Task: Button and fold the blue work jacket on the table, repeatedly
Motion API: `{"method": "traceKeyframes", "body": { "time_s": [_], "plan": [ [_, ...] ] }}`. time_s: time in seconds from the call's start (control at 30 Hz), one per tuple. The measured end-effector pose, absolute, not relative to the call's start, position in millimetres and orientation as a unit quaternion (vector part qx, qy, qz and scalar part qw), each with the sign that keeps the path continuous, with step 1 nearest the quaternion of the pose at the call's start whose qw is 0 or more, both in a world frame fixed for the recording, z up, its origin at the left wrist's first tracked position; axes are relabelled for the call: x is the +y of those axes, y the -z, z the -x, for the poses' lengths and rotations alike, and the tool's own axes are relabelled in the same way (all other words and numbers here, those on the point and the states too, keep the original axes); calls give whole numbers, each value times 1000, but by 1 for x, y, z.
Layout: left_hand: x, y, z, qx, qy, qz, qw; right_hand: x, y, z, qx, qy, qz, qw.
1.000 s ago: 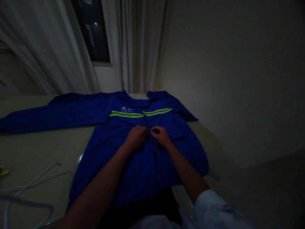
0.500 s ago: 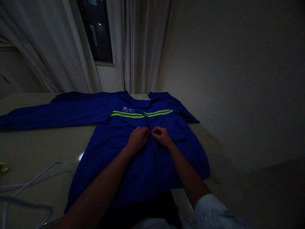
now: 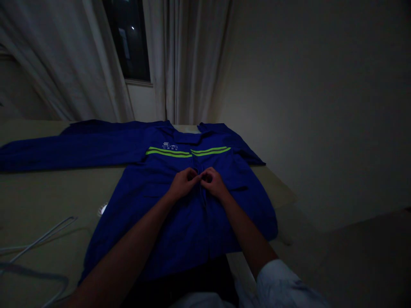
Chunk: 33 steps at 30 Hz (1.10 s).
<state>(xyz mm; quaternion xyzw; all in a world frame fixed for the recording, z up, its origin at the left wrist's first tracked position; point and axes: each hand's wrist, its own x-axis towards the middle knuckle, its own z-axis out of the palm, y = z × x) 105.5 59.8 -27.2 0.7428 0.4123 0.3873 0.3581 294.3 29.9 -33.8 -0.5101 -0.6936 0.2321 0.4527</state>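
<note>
A blue work jacket [image 3: 173,226] lies spread front side up, with green reflective stripes across the chest and a white logo on its left part in view. Its collar points away from me and one sleeve stretches far to the left. My left hand [image 3: 184,183] pinches the front placket at mid-chest, below the stripes. Close against it, my right hand [image 3: 212,182] pinches the other front edge, fingertips meeting the left ones. Whatever small fastener may sit between the fingertips is hidden. Below the hands the front edges run down side by side.
The jacket rests on a pale table [image 3: 64,192]. To the left lie white cables [image 3: 48,235] and a small round white object [image 3: 103,208], partly behind the jacket's edge. Beyond the table hang curtains [image 3: 189,60] beside a dark window [image 3: 128,42]; a bare wall [image 3: 305,107] stands right.
My hands have come closer together, and the fingertips now touch at the placket. The right fingers are more curled. The whole view has shifted slightly, and the yellow item at the left edge is out of sight.
</note>
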Motion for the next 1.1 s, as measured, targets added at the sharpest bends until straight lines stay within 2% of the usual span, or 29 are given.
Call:
{"method": "traceKeyframes", "body": {
  "time_s": [0.2,0.53,0.67,0.87,1.1],
  "plan": [
    [70,37,-105,392,-391,-716,425,26,29,-292,-718,-196,507,435],
    [73,37,-110,418,-409,-677,447,19,23,-288,-724,-122,522,435],
    [74,36,-116,404,-444,-631,492,17,22,-286,-720,-104,529,438],
    [79,36,-122,448,-439,-538,562,15,19,-287,-760,-73,525,377],
    [78,40,-126,446,-449,-531,564,14,19,-292,-767,-85,518,369]
  ]
}}
